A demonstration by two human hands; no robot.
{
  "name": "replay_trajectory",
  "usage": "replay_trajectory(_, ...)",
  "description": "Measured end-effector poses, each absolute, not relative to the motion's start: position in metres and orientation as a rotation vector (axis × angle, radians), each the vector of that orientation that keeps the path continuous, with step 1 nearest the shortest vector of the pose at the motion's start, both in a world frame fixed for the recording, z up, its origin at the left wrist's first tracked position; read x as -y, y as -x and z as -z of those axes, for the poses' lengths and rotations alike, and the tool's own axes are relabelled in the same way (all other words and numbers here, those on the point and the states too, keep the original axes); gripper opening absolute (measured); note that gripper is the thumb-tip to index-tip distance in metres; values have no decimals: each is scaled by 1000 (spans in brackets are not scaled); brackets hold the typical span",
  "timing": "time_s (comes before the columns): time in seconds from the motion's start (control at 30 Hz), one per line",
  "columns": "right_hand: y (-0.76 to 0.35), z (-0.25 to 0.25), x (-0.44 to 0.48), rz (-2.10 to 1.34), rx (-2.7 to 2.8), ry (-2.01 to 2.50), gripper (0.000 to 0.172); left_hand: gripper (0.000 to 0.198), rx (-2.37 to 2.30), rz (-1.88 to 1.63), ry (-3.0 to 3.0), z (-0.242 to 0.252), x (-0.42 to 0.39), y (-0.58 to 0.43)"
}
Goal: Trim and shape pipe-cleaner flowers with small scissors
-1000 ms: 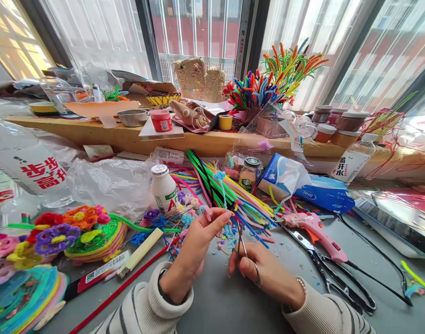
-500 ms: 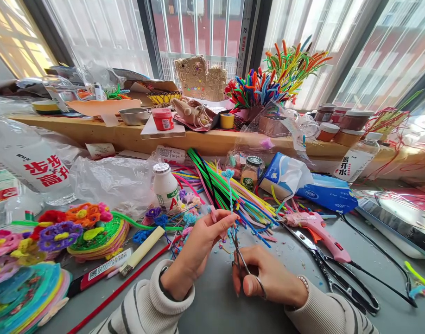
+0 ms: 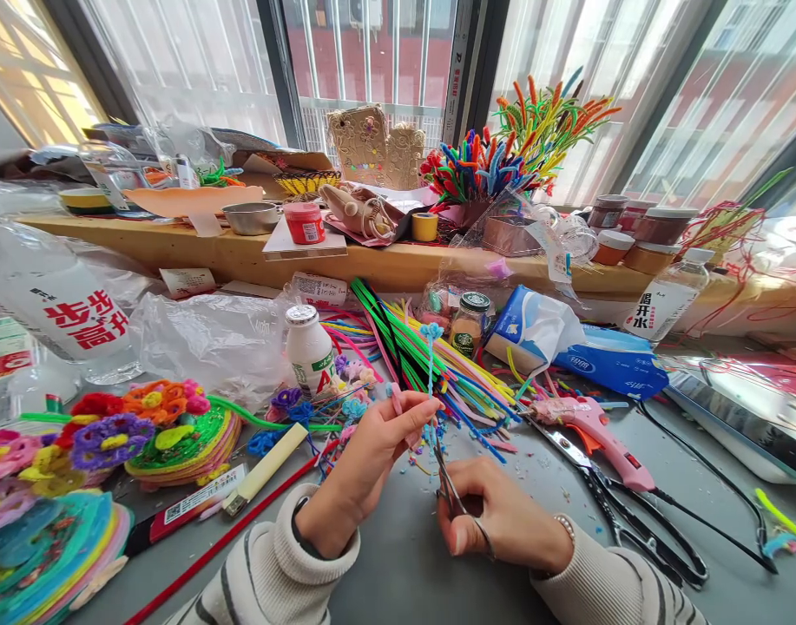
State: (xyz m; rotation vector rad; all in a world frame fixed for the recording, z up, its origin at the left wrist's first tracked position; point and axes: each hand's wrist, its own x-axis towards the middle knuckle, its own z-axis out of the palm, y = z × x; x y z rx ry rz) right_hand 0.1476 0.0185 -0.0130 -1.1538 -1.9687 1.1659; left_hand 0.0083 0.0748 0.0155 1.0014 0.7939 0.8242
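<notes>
My left hand [image 3: 371, 456] pinches a light blue pipe cleaner [image 3: 429, 365] that stands upright, with a small curled flower at its top. My right hand [image 3: 498, 512] grips small scissors [image 3: 450, 486], fingers through the handles. The blades point up at the lower part of the blue stem, just under my left fingertips. Small bits of coloured fuzz lie on the grey table [image 3: 411, 573] around both hands.
A heap of coloured pipe cleaners [image 3: 430, 356] lies behind my hands. A pink glue gun [image 3: 593, 434] and large black scissors [image 3: 632, 521] sit to the right. A small white bottle [image 3: 310, 351], finished flower discs [image 3: 169, 430] and a utility knife [image 3: 189, 508] lie left.
My right hand with the scissors has slid slightly down and toward me, and the blades have come closer to the stem. The left hand has held almost still.
</notes>
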Motion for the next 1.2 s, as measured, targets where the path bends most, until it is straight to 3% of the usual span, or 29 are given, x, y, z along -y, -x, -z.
replay_trajectory(1.2,-147,17,-19,-1147,1988,1152,61,15,-792,-756,-904,-15,-75,-5)
